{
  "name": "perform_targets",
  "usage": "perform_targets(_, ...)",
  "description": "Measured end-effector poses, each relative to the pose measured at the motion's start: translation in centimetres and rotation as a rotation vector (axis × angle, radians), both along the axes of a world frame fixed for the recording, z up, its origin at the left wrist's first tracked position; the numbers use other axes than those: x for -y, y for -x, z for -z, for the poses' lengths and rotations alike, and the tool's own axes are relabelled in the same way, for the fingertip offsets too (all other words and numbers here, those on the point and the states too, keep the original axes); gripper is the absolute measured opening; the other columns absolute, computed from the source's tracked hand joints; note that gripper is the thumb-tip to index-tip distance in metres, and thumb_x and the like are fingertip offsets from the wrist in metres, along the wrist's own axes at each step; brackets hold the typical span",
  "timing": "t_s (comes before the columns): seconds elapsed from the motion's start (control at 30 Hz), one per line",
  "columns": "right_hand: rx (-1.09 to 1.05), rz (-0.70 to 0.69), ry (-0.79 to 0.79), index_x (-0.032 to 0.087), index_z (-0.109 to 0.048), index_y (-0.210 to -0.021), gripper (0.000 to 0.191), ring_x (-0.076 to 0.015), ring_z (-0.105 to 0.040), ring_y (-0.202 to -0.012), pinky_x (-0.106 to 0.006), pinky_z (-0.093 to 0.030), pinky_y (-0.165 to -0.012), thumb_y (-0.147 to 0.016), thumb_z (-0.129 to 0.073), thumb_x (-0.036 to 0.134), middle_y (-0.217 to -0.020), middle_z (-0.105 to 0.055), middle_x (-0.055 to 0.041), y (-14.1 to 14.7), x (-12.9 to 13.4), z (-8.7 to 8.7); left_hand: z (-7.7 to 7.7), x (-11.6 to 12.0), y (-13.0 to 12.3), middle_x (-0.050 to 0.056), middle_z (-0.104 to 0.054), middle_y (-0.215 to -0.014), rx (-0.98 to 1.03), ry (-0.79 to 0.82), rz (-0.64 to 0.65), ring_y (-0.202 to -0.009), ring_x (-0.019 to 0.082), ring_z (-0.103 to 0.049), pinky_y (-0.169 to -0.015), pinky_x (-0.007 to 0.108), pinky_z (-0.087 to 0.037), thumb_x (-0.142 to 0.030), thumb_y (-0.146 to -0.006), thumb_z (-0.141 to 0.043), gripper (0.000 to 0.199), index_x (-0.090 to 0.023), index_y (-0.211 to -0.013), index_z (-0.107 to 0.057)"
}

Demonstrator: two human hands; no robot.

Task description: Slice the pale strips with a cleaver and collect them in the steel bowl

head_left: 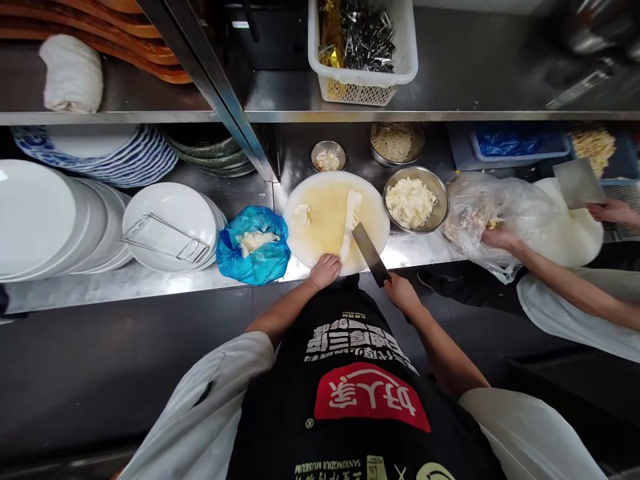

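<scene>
A long white strip of food (349, 227), its kind not plain, lies on the round cutting board (320, 230), with cut slivers at its upper right side. My left hand (326, 270) is at the board's near edge, fingers curled against the strip's near end. In my right hand (401, 293) is the handle of a cleaver (369, 250), its blade tip beside the cut part of the strip. A small white piece (302, 214) sits at the board's left. The metal bowl (443, 212) on the right holds pale shreds (413, 203).
Left of the board are a blue plastic bag (253, 263) with white food and stacked plates (160, 247) with wire tongs. Small bowls (329, 155) stand behind. A white basket (363, 90) is on the shelf. At right, a co-worker's hands hold a cleaver (580, 181) and touch a clear bag (500, 207).
</scene>
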State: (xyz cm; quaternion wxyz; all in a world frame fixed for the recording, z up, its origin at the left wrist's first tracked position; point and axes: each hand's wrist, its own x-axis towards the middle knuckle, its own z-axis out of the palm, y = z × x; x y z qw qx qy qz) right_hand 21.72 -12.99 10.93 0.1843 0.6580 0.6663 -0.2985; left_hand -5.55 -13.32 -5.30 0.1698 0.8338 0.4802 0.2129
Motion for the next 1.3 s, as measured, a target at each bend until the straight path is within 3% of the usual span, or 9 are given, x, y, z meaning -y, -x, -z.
perform_targets(0.13, -0.026, 0.012, -0.135, 0.012, -0.063, -0.112, 0.034, -0.0254, -0.069, -0.087, -0.027, -0.041, -0.071, -0.103, -0.037, 0.033, -0.095, -0.073, -0.0152, -0.3, 1.1, -0.2, -0.2, 0.0, 0.1, 0.009, -0.067, -0.111, -0.001, 0.009, 0.014, -0.105, 0.024, -0.058, -0.099, 0.045, -0.047, -0.018, -0.094, -0.053, 0.019, -0.021, -0.096, -0.073)
perform_targets(0.3, 0.002, -0.026, -0.002, 0.012, -0.064, -0.109, 0.028, -0.0252, -0.069, -0.089, -0.027, -0.042, -0.074, -0.1, -0.042, 0.027, -0.096, -0.073, -0.0158, -0.1, 2.0, 0.6, 0.0, 0.0, 0.1, 0.009, -0.067, -0.111, 0.011, -0.01, 0.025, -0.104, 0.024, -0.057, -0.099, 0.045, -0.047, -0.019, -0.094, -0.053, 0.02, -0.021, -0.096, -0.072)
perform_targets(0.47, -0.013, 0.001, -0.109, 0.013, -0.062, -0.111, 0.034, -0.0259, -0.069, -0.088, -0.029, -0.041, -0.073, -0.103, -0.035, 0.033, -0.095, -0.073, -0.0149, -0.5, 3.3, 0.5, 0.7, 0.1, 0.1, 0.009, -0.067, -0.112, 0.039, -0.017, 0.027, -0.105, 0.025, -0.057, -0.101, 0.047, -0.046, -0.019, -0.093, -0.052, 0.021, -0.021, -0.099, -0.073)
perform_targets(0.63, 0.012, -0.035, 0.02, 0.013, -0.064, -0.105, 0.028, -0.0239, -0.068, -0.084, -0.027, -0.04, -0.073, -0.101, -0.041, 0.028, -0.091, -0.072, -0.0144, -0.6, 4.3, 0.6, 0.9, 0.1, 0.2, 0.009, -0.068, -0.111, 0.073, 0.008, 0.035, -0.105, 0.025, -0.057, -0.1, 0.048, -0.046, -0.02, -0.092, -0.053, 0.021, -0.021, -0.098, -0.073)
perform_targets(0.77, 0.006, -0.031, -0.075, 0.013, -0.063, -0.108, 0.033, -0.024, -0.068, -0.086, -0.027, -0.04, -0.072, -0.104, -0.037, 0.033, -0.093, -0.072, -0.0146, -0.9, 5.1, 0.4, 0.6, 0.1, 0.2, 0.01, -0.067, -0.113, 0.106, 0.039, 0.038, -0.107, 0.026, -0.058, -0.101, 0.05, -0.046, -0.02, -0.091, -0.052, 0.022, -0.021, -0.098, -0.073)
perform_targets(0.93, 0.039, -0.067, 0.041, 0.013, -0.063, -0.107, 0.028, -0.0233, -0.069, -0.085, -0.026, -0.039, -0.072, -0.103, -0.04, 0.028, -0.094, -0.073, -0.0149, -0.7, 5.8, 0.5, 0.3, 0.2, 0.2, 0.01, -0.067, -0.114, 0.106, 0.097, 0.036, -0.109, 0.026, -0.058, -0.104, 0.052, -0.045, -0.02, -0.091, -0.052, 0.023, -0.021, -0.099, -0.073)
perform_targets(1.07, 0.027, -0.071, -0.012, 0.014, -0.063, -0.109, 0.032, -0.0228, -0.069, -0.086, -0.026, -0.037, -0.07, -0.105, -0.037, 0.032, -0.093, -0.072, -0.0134, -1.3, 6.6, 0.4, 0.2, 0.2, 0.2, 0.009, -0.067, -0.117, 0.08, 0.103, 0.04, -0.11, 0.026, -0.057, -0.105, 0.05, -0.044, -0.02, -0.092, -0.05, 0.024, -0.021, -0.099, -0.073)
perform_targets(1.3, 0.008, -0.11, 0.029, 0.014, -0.064, -0.107, 0.031, -0.0218, -0.068, -0.083, -0.026, -0.035, -0.069, -0.104, -0.039, 0.032, -0.09, -0.072, -0.0114, -1.7, 7.6, 0.9, 0.4, 0.2, 0.2, 0.009, -0.067, -0.118, 0.092, 0.105, 0.043, -0.111, 0.026, -0.057, -0.106, 0.051, -0.044, -0.02, -0.091, -0.051, 0.023, -0.021, -0.099, -0.072)
